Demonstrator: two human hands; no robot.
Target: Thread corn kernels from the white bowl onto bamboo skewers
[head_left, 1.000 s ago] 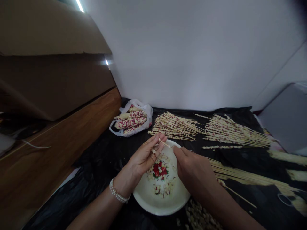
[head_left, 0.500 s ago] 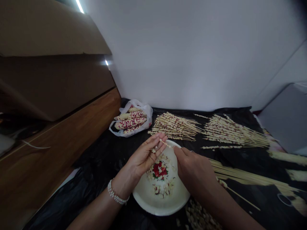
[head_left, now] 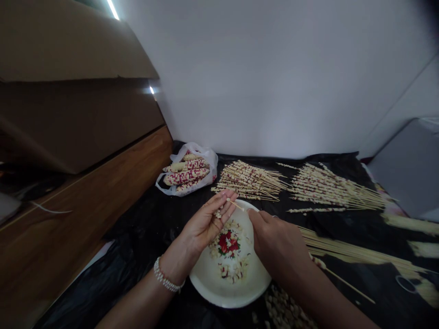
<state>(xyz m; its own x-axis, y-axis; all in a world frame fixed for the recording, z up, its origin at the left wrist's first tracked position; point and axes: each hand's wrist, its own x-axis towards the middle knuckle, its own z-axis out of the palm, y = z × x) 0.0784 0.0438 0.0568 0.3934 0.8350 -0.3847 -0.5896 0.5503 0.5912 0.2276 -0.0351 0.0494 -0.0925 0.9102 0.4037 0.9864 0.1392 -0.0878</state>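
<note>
My left hand (head_left: 206, 221) is palm up over the bowl, with loose corn kernels (head_left: 218, 214) cupped in it. Its thumb and fingertips close around a kernel at the tip of a thin bamboo skewer (head_left: 236, 205). The skewer slants down to the right into my right hand (head_left: 274, 233), whose fingers are wrapped round it. Behind my right wrist the skewer comes out again, with kernels threaded there and a bare end beyond. Under both hands stands a white bowl (head_left: 226, 297) with a red flower print and scattered kernels inside.
A plastic bag (head_left: 213, 160) of speckled corn cobs (head_left: 188, 176) stands at the back left. Two piles of kernel-threaded skewers (head_left: 252, 180) lie behind the bowl and to the right. Bare skewers (head_left: 350, 244), stripped cobs (head_left: 409, 225) and loose kernels (head_left: 284, 308) lie on black plastic sheeting (head_left: 137, 256).
The skewer's bare end has shifted slightly to the right and down. A little more of the skewer shows between my hands. Both hands stay nearly in place above the bowl.
</note>
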